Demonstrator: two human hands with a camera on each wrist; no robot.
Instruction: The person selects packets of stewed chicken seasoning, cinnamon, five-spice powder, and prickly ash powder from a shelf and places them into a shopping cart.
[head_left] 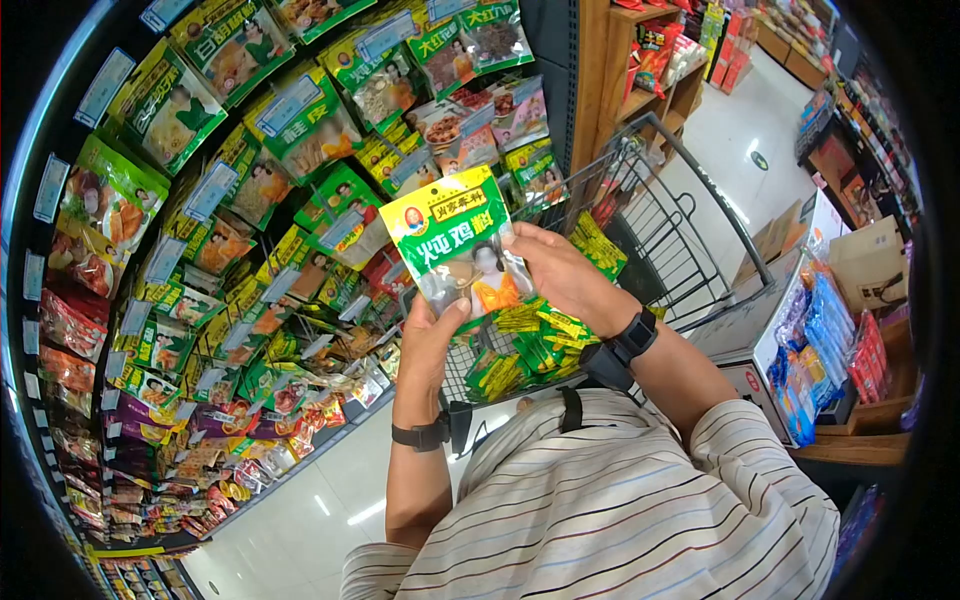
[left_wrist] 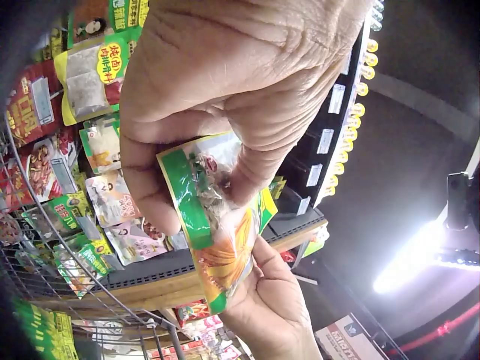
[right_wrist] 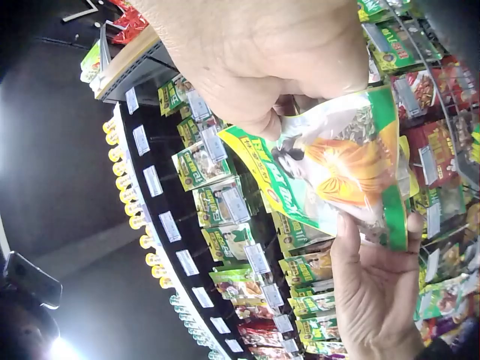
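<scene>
Both hands hold a green and yellow seasoning packet (head_left: 440, 250) with Chinese print, a figure in orange and a clear window, in front of the chest. My left hand (head_left: 430, 338) pinches its lower left corner, the thumb lying on the front. On the other side my right hand (head_left: 568, 275) grips the right edge, thumb also in front. Dried spices show through the plastic of the packet (left_wrist: 217, 199) in the left wrist view. Seen from the right wrist, the packet (right_wrist: 341, 169) is slightly bent between the two hands.
A wire shopping cart (head_left: 690, 215) stands right in front, with several green and yellow packets (head_left: 520, 350) inside. Shelves of hanging seasoning packets (head_left: 300, 125) with price tags rise on the left. Boxes (head_left: 740, 370) and blue bagged goods (head_left: 825, 325) stand at the right.
</scene>
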